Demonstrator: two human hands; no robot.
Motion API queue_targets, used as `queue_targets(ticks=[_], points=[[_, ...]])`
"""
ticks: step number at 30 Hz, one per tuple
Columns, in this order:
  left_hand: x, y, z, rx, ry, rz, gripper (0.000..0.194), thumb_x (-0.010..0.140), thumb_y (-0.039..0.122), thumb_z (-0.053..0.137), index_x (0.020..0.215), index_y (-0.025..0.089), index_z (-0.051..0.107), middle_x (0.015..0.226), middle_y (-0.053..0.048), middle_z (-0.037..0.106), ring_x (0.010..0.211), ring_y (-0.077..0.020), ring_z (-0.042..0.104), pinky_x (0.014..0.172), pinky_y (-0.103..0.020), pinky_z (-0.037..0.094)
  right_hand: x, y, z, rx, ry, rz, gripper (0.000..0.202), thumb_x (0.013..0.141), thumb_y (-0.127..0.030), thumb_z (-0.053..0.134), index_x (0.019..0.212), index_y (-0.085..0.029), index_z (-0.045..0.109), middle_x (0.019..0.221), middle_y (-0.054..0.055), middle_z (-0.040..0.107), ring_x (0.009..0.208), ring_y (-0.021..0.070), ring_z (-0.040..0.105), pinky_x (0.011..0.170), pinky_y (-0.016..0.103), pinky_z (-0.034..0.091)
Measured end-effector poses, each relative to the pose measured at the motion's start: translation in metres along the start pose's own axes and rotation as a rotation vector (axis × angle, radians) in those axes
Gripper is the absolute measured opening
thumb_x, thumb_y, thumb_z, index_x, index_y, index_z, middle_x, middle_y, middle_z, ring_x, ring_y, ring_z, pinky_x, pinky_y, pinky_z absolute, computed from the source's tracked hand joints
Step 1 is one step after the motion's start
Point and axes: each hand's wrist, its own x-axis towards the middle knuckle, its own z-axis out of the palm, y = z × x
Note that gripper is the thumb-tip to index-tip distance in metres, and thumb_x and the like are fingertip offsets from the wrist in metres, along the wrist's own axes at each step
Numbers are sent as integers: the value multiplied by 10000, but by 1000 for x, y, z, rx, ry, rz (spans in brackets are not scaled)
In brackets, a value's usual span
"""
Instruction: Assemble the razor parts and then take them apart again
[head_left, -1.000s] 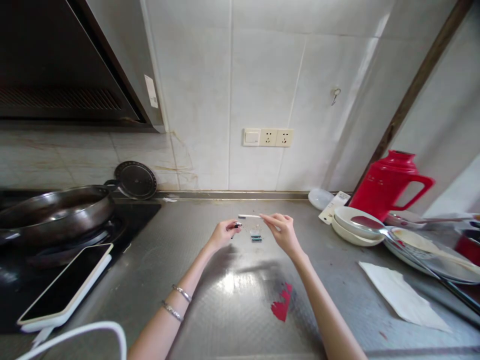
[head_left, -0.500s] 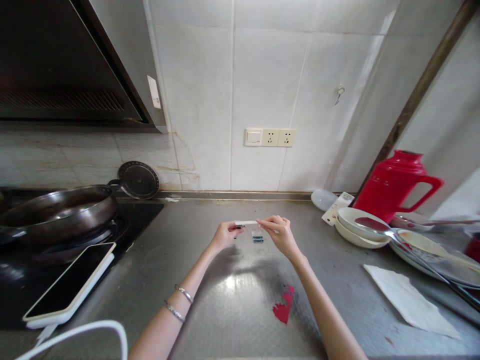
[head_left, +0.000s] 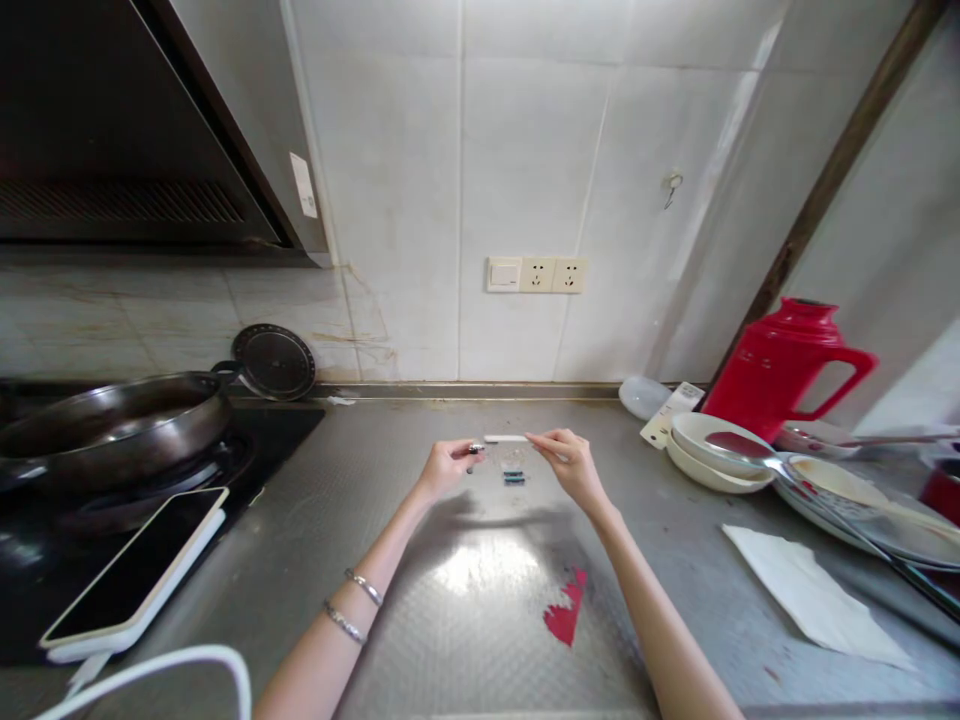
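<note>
While both forearms reach out over a brushed grey metal table [head_left: 360, 620], the two hands work close together near its far side. Left hand [head_left: 448, 467]: fingertips drawn in, pinching a small dark piece [head_left: 475, 450] with a silvery glint; exact shape too small to tell. Right hand [head_left: 568, 462]: thumb and fingers narrow on the right end of a slim, straight white stick [head_left: 506, 439], held roughly level above the table, its free tip just beside the dark piece.

Between the hands, on the metal: two short teal-and-dark strips [head_left: 514, 478], side by side, fine crumbs scattered behind them. Nearer, between the forearms, a flat red patch [head_left: 566, 610] with a ragged left edge.

Left side: glossy black hob [head_left: 277, 440] carrying a round, dull steel pan [head_left: 120, 425]; black disc [head_left: 274, 361] leaning on pale tiles; phone [head_left: 135, 575] in a white case, smooth white cable [head_left: 202, 655] looping below.

Right side: creased white paper [head_left: 814, 595] flat, near the right forearm; stacked white bowls [head_left: 712, 470], a metal spoon across them; red flask [head_left: 780, 365] with a loop handle behind.
</note>
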Motion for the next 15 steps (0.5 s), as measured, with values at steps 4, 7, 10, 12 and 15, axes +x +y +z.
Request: queue_targets(ticks=[4, 7, 10, 12, 15], points=[[0, 3, 0, -3, -10, -6, 160, 610, 247, 697, 726, 137, 713, 694, -30, 683, 626, -135, 577, 620, -230, 434, 0, -4, 2, 96, 26, -43, 241, 856, -327, 496, 999, -279, 684, 796, 30, 645, 749, 139, 562, 712, 253, 411], [0, 5, -1, 2, -5, -7, 162, 608, 243, 696, 728, 136, 712, 686, -31, 682, 622, -138, 579, 621, -235, 436, 1, -5, 2, 110, -6, -61, 241, 856, -324, 496, 998, -277, 685, 789, 27, 643, 746, 136, 563, 714, 251, 417], [1, 4, -2, -16, 6, 12, 161, 608, 236, 697, 739, 142, 709, 702, -26, 682, 640, -137, 584, 645, -237, 442, 1, -1, -1, 98, 14, -17, 242, 855, -326, 492, 971, -266, 696, 785, 35, 642, 745, 141, 565, 702, 253, 425], [1, 3, -2, -13, -8, 13, 158, 609, 240, 698, 731, 140, 707, 690, -23, 677, 633, -134, 579, 637, -234, 439, 0, -1, -1, 129, 38, -5, 241, 851, -324, 499, 977, -262, 694, 795, 38, 642, 755, 144, 566, 699, 252, 428], [1, -1, -1, 14, -26, -13, 179, 610, 248, 697, 744, 130, 711, 667, -23, 670, 601, -126, 560, 606, -228, 428, -1, -8, 3, 185, 20, -38, 239, 848, -318, 507, 999, -271, 686, 804, 34, 640, 759, 142, 568, 700, 245, 430]])
